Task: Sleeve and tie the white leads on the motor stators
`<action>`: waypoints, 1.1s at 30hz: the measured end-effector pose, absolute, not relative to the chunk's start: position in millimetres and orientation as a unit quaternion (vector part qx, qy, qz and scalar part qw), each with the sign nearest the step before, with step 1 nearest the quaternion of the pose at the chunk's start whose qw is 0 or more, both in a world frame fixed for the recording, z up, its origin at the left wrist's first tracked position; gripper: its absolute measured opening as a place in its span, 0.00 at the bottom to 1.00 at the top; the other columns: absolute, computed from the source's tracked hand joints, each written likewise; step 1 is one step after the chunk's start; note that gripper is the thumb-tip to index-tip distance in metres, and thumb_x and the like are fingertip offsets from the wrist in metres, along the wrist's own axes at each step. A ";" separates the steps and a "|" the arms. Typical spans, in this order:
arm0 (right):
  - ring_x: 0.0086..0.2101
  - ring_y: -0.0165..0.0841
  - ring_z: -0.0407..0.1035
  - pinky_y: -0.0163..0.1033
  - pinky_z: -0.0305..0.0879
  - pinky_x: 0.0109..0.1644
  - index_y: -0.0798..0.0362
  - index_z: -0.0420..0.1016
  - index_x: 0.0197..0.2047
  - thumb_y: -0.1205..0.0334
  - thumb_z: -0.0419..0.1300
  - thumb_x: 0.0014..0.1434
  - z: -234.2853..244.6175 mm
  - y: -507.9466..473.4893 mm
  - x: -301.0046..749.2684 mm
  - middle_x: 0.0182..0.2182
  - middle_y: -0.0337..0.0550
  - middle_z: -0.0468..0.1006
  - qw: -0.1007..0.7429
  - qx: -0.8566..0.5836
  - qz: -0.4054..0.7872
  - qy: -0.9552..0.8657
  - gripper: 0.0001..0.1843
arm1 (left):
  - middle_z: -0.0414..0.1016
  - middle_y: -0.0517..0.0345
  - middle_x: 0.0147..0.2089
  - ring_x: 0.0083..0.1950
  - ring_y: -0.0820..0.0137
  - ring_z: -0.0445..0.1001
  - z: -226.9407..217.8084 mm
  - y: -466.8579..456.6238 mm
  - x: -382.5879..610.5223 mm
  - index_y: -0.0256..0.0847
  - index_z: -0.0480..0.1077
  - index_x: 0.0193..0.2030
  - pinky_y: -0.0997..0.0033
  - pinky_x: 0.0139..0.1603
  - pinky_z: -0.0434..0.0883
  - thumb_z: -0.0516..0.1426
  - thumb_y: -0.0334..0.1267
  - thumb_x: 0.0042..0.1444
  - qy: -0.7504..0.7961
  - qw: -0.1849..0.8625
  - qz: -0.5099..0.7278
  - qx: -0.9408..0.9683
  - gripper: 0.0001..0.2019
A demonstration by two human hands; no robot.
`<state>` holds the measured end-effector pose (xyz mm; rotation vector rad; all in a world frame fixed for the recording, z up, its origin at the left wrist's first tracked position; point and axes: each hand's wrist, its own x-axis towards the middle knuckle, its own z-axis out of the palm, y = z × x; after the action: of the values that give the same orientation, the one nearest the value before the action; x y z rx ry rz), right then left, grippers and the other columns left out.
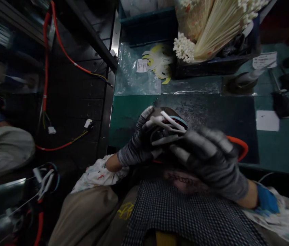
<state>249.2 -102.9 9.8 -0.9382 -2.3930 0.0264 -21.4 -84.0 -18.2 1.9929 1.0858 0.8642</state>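
My left hand [139, 140], in a grey glove with pale fingertips, is curled around the left side of a dark round part [171, 112]. Several wires in white sleeves [170, 123] loop out of its open face. My right hand [211, 157], gloved alike and somewhat blurred, has bent fingers at the right ends of these wires; its exact grip is partly hidden. An orange cable [244, 148] curves out behind my right fingers. Both hands are above my lap at the near edge of the green bench mat [131, 109].
Bundles of white-tipped sleeves [216, 30] fill a dark bin [206, 68] at the back. Yellow-and-white pieces [160, 61] lie in a clear bag. Black tools [284, 104] and a white card [267, 120] are at right. Orange cables [45, 68] hang left, near another person's leg [8, 147].
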 end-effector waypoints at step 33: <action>0.63 0.58 0.78 0.67 0.79 0.65 0.33 0.74 0.74 0.57 0.71 0.70 2.5 -95.2 258.5 0.70 0.49 0.79 0.284 -0.502 0.225 -0.785 0.31 | 0.38 0.50 0.89 0.87 0.37 0.51 -17.5 -112.4 31.7 0.59 0.53 0.79 0.31 0.77 0.75 0.59 0.63 0.73 0.498 0.282 0.411 0.710 0.35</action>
<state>258.5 -95.2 2.5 -1.3439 -2.1017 0.6032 31.7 -112.4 -17.5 1.9020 1.3333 1.1008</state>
